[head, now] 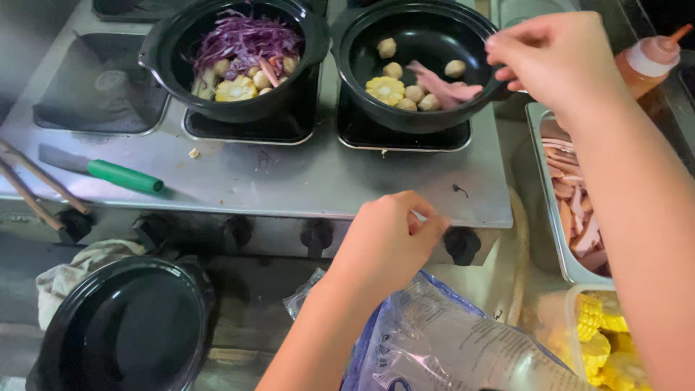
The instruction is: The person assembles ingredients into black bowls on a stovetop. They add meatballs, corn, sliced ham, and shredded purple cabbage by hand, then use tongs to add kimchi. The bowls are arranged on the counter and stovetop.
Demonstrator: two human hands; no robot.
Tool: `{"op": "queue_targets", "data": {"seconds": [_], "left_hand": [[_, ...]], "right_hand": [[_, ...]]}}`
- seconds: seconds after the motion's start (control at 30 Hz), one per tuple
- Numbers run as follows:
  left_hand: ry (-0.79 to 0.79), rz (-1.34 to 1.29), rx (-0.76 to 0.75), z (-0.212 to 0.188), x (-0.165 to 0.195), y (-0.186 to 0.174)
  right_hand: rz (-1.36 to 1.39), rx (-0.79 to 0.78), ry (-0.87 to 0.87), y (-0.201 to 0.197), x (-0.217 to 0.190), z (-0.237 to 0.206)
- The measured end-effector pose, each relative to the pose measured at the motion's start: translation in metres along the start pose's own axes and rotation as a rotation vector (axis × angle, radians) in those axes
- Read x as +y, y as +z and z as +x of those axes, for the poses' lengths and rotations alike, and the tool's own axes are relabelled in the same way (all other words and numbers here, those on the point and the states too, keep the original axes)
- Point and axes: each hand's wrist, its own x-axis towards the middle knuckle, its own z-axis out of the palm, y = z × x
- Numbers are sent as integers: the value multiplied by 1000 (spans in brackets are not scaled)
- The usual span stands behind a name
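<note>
My right hand (557, 58) hovers over the right rim of a black pot (362, 80), fingers pinched; what they hold I cannot make out. That pot holds a corn piece (385, 90), several pale balls and pink meat slices (443, 85). To its left, a second black pot (166, 58) contains shredded purple cabbage (246, 36), corn and balls. My left hand (387, 242) is below the stove edge, fingers closed on the top of a clear printed plastic bag (449, 340).
A green-handled knife (101, 170) lies on the steel stove top (289, 177). An empty black pot (123, 326) sits lower left beside a cloth. A steel tray of meat slices (575, 210), a tub of corn pieces (604, 347) and an orange squeeze bottle (648, 61) stand at right.
</note>
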Motion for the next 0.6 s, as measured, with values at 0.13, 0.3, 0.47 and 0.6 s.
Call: {"op": "queue_targets", "data": {"seconds": [0.13, 0.3, 0.47, 0.6], "left_hand": [[54, -2, 11, 5, 4, 5], [14, -55, -69, 7, 18, 26], [114, -32, -118, 3, 25, 48], [141, -69, -96, -2, 22, 55]], "right_hand": [[91, 267, 106, -41, 59, -59], [-664, -213, 405, -79, 154, -125], [-639, -319, 553, -86, 199, -148], [-697, -295, 375, -79, 203, -162]]}}
